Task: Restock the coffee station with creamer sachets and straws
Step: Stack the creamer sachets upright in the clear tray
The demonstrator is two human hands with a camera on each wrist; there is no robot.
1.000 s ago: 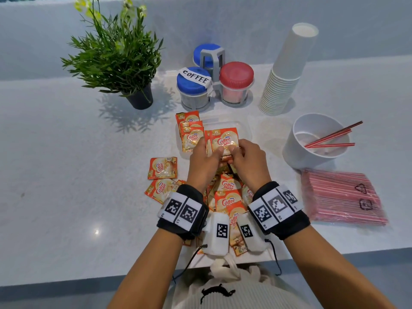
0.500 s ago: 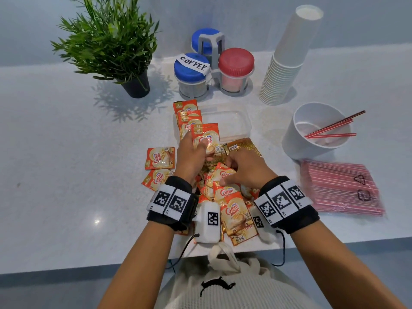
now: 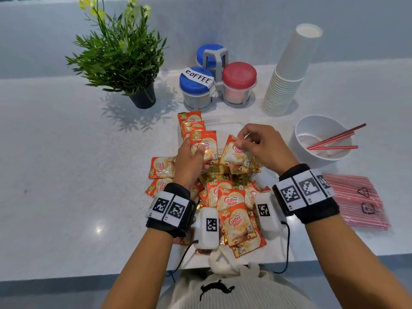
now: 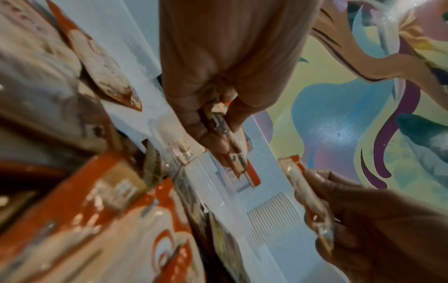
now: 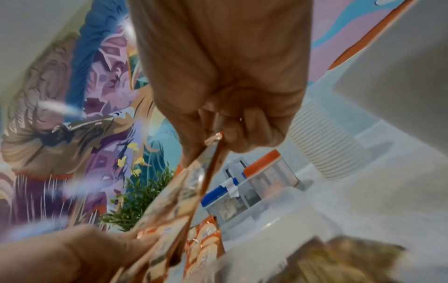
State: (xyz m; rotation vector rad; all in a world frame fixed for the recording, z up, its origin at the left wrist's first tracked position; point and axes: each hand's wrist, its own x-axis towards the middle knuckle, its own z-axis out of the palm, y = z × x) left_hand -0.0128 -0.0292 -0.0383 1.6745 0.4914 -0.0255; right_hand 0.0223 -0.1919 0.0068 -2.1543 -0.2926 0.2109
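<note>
Since half a second ago the right hand (image 3: 265, 148) has risen off the pile with a creamer sachet (image 3: 236, 153) pinched by its top edge between thumb and fingertips, and it now hangs beside the sachet held in the left hand (image 3: 189, 159).

Nearest, along the white counter's (image 3: 66, 175) front edge, the loose sachets (image 3: 234, 217) lie in an overlapping heap between both wrists. The pack of pink straws (image 3: 354, 201) lies flat to the right of the heap, apart from it.

Above the heap the left hand pinches its own sachet (image 3: 206, 144), thumb on the printed face, at the near edge of the clear tray (image 3: 225, 128). Several sachets (image 3: 190, 121) stand in a row in the tray's left part.

Right of the tray sits a white bowl (image 3: 321, 121) with three red straws (image 3: 332, 141) leaning on its rim. Further back stand the lidded jars (image 3: 218, 83) in their rack, one labelled COFFEE, a tilted stack of paper cups (image 3: 287, 72), and a potted plant (image 3: 120, 61). The wrist views show a painted mural (image 5: 72, 114) on the wall.
</note>
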